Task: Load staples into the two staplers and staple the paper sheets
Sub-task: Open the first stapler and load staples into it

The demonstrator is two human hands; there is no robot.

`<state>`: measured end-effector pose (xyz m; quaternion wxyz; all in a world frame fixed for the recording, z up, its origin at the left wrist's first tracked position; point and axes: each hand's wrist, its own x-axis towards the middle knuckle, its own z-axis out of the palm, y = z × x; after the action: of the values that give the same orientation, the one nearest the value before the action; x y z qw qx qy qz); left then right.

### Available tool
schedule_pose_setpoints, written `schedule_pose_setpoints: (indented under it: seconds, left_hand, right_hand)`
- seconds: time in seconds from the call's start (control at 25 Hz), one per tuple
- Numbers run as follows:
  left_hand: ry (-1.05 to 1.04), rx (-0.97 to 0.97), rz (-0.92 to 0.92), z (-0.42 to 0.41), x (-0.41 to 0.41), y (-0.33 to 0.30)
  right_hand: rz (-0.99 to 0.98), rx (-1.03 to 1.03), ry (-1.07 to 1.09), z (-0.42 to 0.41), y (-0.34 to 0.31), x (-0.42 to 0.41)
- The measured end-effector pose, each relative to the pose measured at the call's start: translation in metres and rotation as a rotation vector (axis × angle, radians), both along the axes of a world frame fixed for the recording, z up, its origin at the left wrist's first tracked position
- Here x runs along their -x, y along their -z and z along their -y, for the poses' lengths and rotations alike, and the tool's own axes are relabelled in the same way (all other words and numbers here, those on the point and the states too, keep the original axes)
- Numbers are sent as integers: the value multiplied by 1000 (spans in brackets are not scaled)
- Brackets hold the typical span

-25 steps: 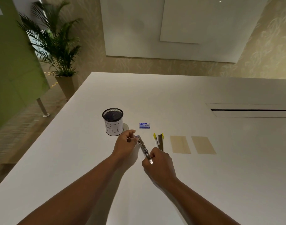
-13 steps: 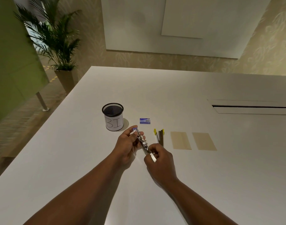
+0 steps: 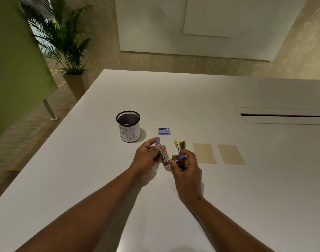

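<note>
Currently left hand [image 3: 147, 157] is gripping the purple stapler [image 3: 162, 151] at frame center, right hand [image 3: 184, 166] pinching its pulled-open top; spring pusher could be snapping shut on fingers.

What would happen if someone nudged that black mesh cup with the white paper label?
The black mesh cup with the white paper label looks light, since its wire mesh seems empty, so it would probably slide on the smooth white table. Being taller than wide, it might tip and then roll.

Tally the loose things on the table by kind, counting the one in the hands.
Staplers: 2, blue stapler held by both hands, yellow stapler lying
Paper sheets: 2
Staple box: 1
Mesh bin: 1
Total: 6
</note>
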<state>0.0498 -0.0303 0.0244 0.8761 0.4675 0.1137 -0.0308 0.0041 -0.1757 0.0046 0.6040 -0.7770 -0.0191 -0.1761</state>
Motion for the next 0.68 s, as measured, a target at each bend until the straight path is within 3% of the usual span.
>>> schedule_pose_setpoints:
  seconds: [0.32, 0.68]
  left_hand:
    - [261, -193, 116, -2, 13, -11]
    - [213, -323, 121, 3, 9, 1]
  right_hand:
    - [-12, 290, -88, -3, -3, -1]
    - [-151, 377, -250, -8, -4, 1]
